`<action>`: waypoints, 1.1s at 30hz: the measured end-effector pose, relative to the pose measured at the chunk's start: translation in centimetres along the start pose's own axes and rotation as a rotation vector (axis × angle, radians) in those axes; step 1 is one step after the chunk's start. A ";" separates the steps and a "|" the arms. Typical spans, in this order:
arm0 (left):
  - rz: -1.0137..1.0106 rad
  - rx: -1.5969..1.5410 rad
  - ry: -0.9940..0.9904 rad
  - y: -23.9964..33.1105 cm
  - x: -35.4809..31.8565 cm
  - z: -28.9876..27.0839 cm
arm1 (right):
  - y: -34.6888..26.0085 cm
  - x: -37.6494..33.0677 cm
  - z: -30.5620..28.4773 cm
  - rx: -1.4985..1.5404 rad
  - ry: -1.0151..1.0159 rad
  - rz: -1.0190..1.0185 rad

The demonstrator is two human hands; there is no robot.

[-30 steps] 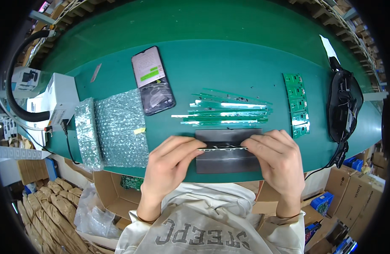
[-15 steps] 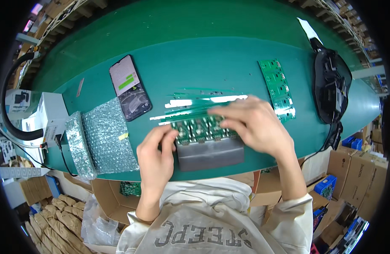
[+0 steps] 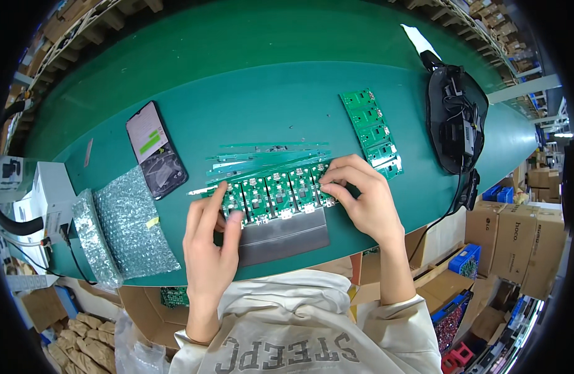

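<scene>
Two hands press on one green panel of circuit boards (image 3: 271,193) that lies at the middle of the frame, on the near part of the green worktop (image 3: 249,81). The left hand (image 3: 210,240) has its fingers (image 3: 220,202) nearly straight and close together, flat on the panel's left end, not closed around anything. The right hand (image 3: 362,196) curls its fingers (image 3: 332,181) down onto the right end, tips pinching the edge of the last board.

The panel overhangs a grey metal plate (image 3: 284,235) just below it. If the two hands bend it unevenly, I judge a board could crack off-line or small parts could pop loose; pressing fingertips on the parts themselves could also harm them. Thin green offcut strips (image 3: 268,153) lie just above the panel and could slide under it.

Further out, a second strip of boards (image 3: 371,131) sits toward the upper right, a phone (image 3: 156,149) toward the upper left, and bubble-wrap bags (image 3: 122,230) at the left edge; I cannot tell what they contain. A dark pouch (image 3: 455,118) at the far right holds cables. Cardboard boxes (image 3: 517,243) stand at lower right, contents hidden.
</scene>
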State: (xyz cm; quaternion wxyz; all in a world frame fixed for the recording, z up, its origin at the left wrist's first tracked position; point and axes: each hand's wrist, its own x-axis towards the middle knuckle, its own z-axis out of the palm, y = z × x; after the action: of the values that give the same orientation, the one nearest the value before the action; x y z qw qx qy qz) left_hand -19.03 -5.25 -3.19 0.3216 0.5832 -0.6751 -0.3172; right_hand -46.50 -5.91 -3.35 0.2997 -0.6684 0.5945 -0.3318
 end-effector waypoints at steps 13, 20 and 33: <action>0.000 -0.079 0.046 -1.2 -0.7 0.3 | -1.0 0.7 3.0 -0.248 0.025 -0.419; -0.059 -0.111 0.002 -1.9 -0.5 -0.5 | -2.0 2.7 4.0 -0.042 0.142 -0.255; -0.108 -0.198 -0.039 -2.1 -0.5 -0.9 | -3.2 1.8 5.2 -0.056 -0.072 -0.243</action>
State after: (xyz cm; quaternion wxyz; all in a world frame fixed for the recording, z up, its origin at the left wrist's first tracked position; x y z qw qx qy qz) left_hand -17.09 -5.08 -4.36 0.3468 0.5777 -0.6144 -0.4104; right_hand -40.32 -7.27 -3.72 0.2599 -0.7550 0.5069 -0.3247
